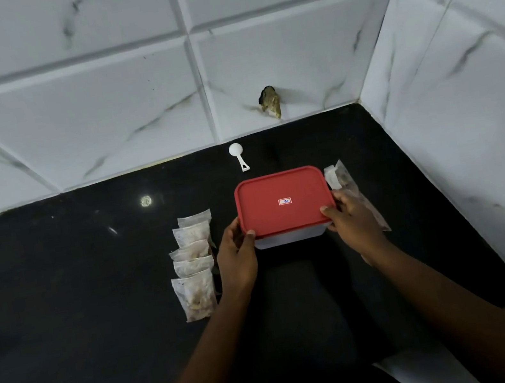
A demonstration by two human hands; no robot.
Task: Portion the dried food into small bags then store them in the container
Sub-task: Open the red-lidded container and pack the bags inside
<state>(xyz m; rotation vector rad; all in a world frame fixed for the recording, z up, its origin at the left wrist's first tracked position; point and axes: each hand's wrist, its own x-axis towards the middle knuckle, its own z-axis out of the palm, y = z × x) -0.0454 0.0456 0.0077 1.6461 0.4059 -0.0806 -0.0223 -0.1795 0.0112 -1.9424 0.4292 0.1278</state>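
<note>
A clear plastic container [293,236] with a red lid [283,201] stands on the black counter [76,290]. My left hand [237,254] grips its near left corner, thumb on the lid's edge. Its near right corner is held the same way by my right hand [350,216]. The lid lies shut on the container. Several small clear bags of dried food [193,262] lie in a row left of my left hand. A larger clear bag [341,179] lies to the right of the container, partly hidden behind my right hand.
A white plastic scoop [238,156] lies behind the container near the back wall. White marble-look tiled walls close the counter at the back and right. A broken hole [271,105] shows in the back wall tile.
</note>
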